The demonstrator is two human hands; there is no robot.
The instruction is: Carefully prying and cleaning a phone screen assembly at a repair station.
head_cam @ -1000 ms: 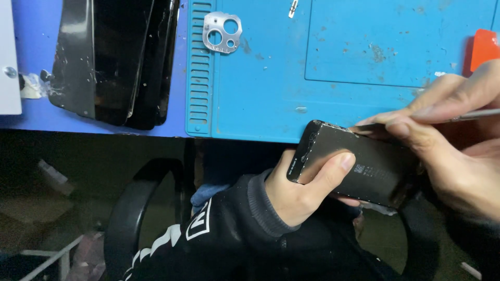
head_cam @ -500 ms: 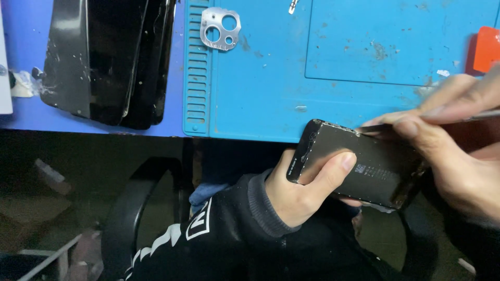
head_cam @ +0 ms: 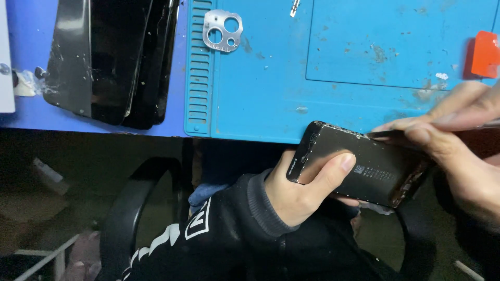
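Observation:
My left hand point(head_cam: 302, 190) grips a black phone body point(head_cam: 372, 169) from below, thumb laid across its open back, just off the near edge of the blue work mat point(head_cam: 333, 78). My right hand point(head_cam: 461, 151) pinches a thin metal pry tool point(head_cam: 388, 135) whose tip rests on the phone's upper edge. The rest of the tool is hidden by my fingers.
A silver camera-lens frame point(head_cam: 223, 31) lies on the mat's far left. A stack of cracked black screen panels point(head_cam: 112, 57) sits on the blue table to the left. An orange-red piece point(head_cam: 485, 54) lies at the right edge. A black chair point(head_cam: 135, 208) is below.
The view has shifted slightly. My right hand and the tool have slid a little along the phone's upper edge. My left hand keeps the same hold.

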